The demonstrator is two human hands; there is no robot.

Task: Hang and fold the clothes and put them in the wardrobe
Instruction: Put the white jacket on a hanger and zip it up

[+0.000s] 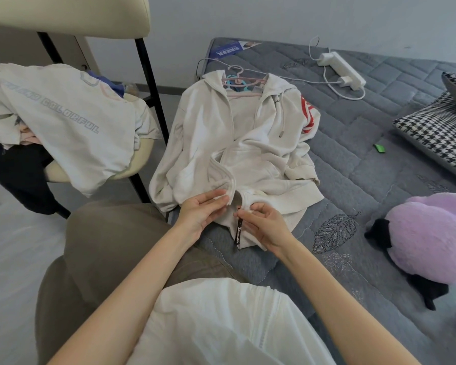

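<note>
Currently the left hand (200, 214) and right hand (263, 225) are each pinching a bottom edge of the hoodie (248, 143) lying on the bed (366, 143) ahead; far left, a shirt (71, 119) is showing "COLORFUL".

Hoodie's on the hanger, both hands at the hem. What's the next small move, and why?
Probably bring the hem edge in the left hand to the right hand and seat the zip. The hoodie lies open-fronted on the bed, hanger already in its neck, each hand pinching a hem corner beside the black pull tab.
</note>
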